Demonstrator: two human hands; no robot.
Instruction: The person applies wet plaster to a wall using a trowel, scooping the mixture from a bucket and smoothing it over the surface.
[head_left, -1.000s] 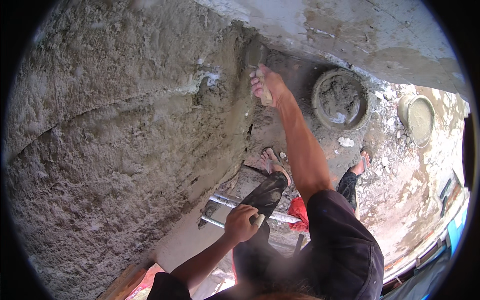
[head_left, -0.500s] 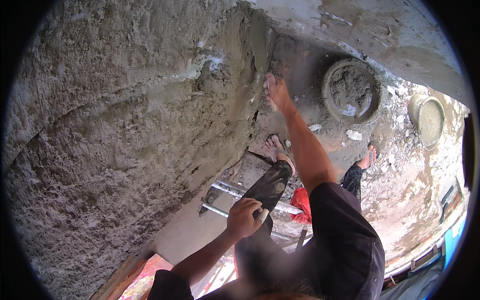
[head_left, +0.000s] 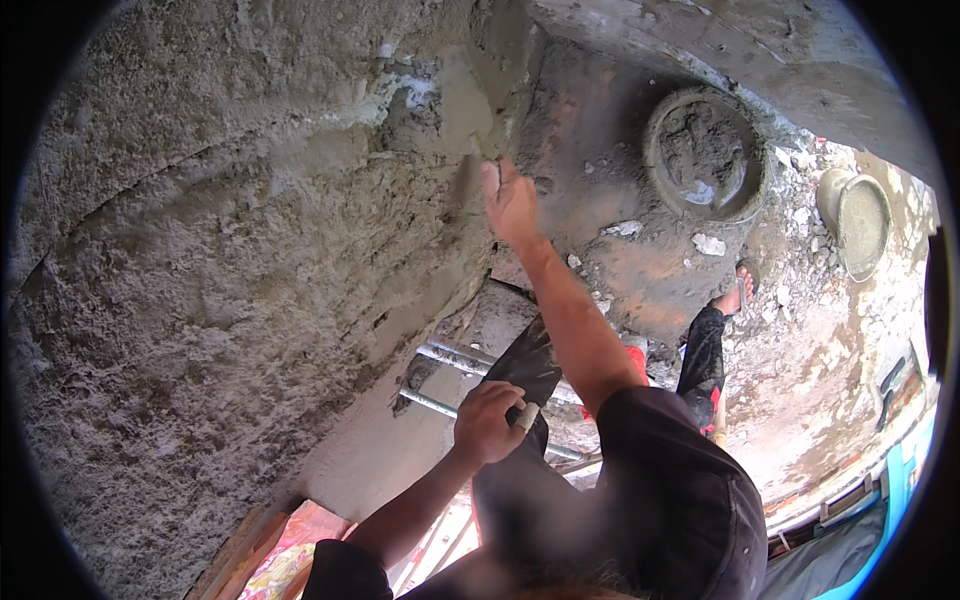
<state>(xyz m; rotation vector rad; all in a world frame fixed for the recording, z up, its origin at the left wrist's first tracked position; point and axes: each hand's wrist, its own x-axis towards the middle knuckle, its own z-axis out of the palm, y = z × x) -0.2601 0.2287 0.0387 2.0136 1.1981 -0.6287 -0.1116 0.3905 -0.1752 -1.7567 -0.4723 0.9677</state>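
Note:
My right hand (head_left: 512, 205) reaches up to a rough, mortar-covered wall (head_left: 260, 260), closed around a trowel (head_left: 466, 180). The trowel's blade is smeared by motion and looks nearly edge-on against the wall. Just above it lies a smoother patch of wet grey mortar (head_left: 464, 95). My left hand (head_left: 487, 425) is low in front of my leg, its fingers wrapped round a short pale handle (head_left: 526, 416). What that handle belongs to is hidden by the hand and the dark trousers.
A round tub (head_left: 655, 165) of grey mortar stands in the corner. Farther right is a bucket (head_left: 828, 205) with grey contents. Pale rubble (head_left: 708, 244) lies on the floor near my sandalled foot (head_left: 738, 290). Metal bars (head_left: 430, 402) run beside my leg, and red cloth (head_left: 636, 358) shows behind it.
My right hand has moved left and slightly down with the trowel, from the corner onto the wall. The smoother mortar patch now shows. My left hand keeps its grip, almost unmoved.

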